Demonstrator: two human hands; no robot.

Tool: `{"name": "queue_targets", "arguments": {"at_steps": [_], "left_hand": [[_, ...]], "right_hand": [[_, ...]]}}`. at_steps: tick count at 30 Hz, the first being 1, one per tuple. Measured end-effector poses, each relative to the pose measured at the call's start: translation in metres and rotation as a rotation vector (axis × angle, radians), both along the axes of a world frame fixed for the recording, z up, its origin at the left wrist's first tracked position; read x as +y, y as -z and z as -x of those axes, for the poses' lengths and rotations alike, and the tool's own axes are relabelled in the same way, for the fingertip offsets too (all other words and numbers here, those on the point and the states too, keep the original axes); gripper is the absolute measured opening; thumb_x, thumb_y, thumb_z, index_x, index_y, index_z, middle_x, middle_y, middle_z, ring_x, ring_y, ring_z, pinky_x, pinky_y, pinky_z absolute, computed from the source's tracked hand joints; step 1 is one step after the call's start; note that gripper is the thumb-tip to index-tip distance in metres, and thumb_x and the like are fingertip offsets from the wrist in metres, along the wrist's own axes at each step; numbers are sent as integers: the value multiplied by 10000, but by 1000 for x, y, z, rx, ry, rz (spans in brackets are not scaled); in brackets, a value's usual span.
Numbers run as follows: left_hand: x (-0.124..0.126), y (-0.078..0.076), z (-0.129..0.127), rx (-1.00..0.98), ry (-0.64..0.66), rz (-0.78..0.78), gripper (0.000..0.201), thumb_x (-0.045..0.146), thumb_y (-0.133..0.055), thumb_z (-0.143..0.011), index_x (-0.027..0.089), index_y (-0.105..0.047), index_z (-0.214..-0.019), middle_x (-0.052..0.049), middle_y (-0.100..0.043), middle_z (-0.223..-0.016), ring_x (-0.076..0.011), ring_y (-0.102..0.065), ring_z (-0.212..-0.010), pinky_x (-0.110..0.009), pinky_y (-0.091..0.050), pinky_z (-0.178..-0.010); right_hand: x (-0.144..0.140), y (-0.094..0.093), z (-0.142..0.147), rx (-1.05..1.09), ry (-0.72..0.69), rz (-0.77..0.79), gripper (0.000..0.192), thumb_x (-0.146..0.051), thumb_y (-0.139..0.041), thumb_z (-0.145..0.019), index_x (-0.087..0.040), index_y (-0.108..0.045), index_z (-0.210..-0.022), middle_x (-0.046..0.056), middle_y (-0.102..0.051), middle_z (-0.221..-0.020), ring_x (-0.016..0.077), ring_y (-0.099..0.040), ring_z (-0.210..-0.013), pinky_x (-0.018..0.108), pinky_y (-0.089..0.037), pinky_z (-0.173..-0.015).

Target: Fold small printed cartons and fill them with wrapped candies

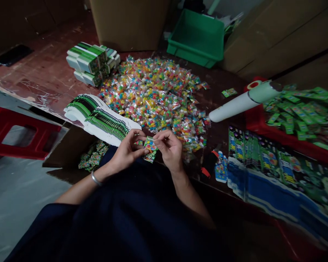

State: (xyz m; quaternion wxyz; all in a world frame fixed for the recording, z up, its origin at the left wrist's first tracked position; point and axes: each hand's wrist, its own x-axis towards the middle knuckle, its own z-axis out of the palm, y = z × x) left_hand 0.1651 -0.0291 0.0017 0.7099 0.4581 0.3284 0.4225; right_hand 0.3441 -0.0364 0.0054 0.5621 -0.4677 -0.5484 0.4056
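Note:
Between my two hands is a small green printed candy box [151, 146], held close to the table's front edge. My left hand [129, 147] grips its left side, thumb across the front. The fingers of my right hand [169, 147] pinch its upper right corner. Just beyond lies a large heap of small clear packets of coloured candies [153, 94]. Left of my left hand fans a row of flat green-and-white cartons [104, 120]. Below that, an open cardboard box [62, 153] contains many filled green boxes [94, 156].
Bundled cartons [89, 62] are stacked at the back left, near a phone [13, 54]. A green tray [196, 40] stands behind the heap. To the right are a white tube [243, 102], a red crate [255, 122] of green packs, a blue box [221, 167] and printed sheets [276, 182]. A red stool [19, 133] stands left.

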Motion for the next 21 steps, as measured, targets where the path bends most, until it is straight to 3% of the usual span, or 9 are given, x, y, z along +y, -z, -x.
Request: {"name": "queue_targets", "arguments": {"at_steps": [5, 8, 12, 14, 17, 21], "left_hand": [[-2, -2, 4, 115, -23, -87, 437, 207, -825, -849, 222, -515, -1157, -51, -622, -1145, -145, -712, -939, -271, -632, -833], [-2, -3, 4, 121, 25, -126, 420, 185, -774, -882, 223, -533, -1224, -99, -636, -1256, -185, -712, -1032, -293, -636, -848], [-3, -4, 7, 130, 58, -170, 505, 156, -738, -902, 230, -539, -1360, -159, -562, -1490, -280, -609, -1326, -315, -627, -914], [-4, -4, 9, 146, 70, -175, 560, 155, -727, -913, 239, -532, -1431, -162, -534, -1548, -294, -577, -1370, -318, -626, -920], [-5, -2, 10, 170, 65, -188, 526, 188, -735, -920, 232, -591, -1424, -143, -592, -1502, -282, -609, -1317, -316, -625, -907], [-3, -1, 14, 198, 73, -178, 387, 254, -749, -919, 164, -683, -1289, -136, -714, -1296, -213, -717, -1025, -298, -615, -828]], "right_hand": [[7, -8, -9, -13, -50, 220, 300, -445, -875, -774, -218, -694, -850, -1, -700, -818, 152, -651, -748, 281, -542, -687], [12, -9, -16, -9, -77, 261, 265, -417, -860, -777, -206, -700, -770, -19, -664, -721, 129, -588, -661, 268, -484, -629], [17, -8, -19, -2, -96, 295, 275, -421, -841, -783, -201, -688, -719, -32, -629, -655, 123, -551, -620, 263, -445, -599], [16, -9, -16, -49, -86, 254, 268, -410, -826, -804, -204, -682, -711, -30, -630, -655, 128, -556, -626, 272, -450, -610], [8, -10, -10, -180, -23, 75, 265, -366, -765, -891, -214, -668, -697, -17, -642, -690, 144, -589, -676, 298, -484, -672], [-8, -10, -4, -283, 18, -117, 264, -336, -600, -1028, -230, -739, -831, 33, -728, -857, 187, -691, -848, 346, -562, -796]]}}
